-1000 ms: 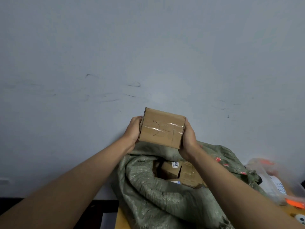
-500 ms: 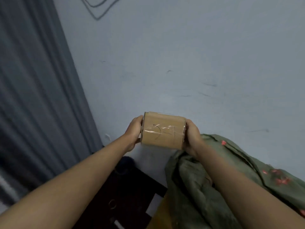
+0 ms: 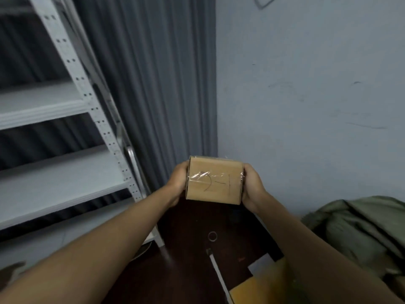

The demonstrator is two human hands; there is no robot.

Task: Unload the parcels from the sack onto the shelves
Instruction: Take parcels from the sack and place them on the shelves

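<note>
**Parcel held at both ends, shelves at ten o'clock**

Hands clamp a small cardboard parcel from either side: the left hand on one end, the right hand on the other, fingers curled behind. The parcel hangs in mid-air, taped across its front and marked in pen. It looks stiff and probably light; the tape may be slick, so bare-card ends suit gripping. White shelves wait at ten o'clock; the sack slumps at four o'clock.

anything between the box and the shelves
Nothing visible. Both hands, left and right, hold the box in open air, and the shelves to the left look bare, with no obstacle between. The curtain hangs behind.
</note>
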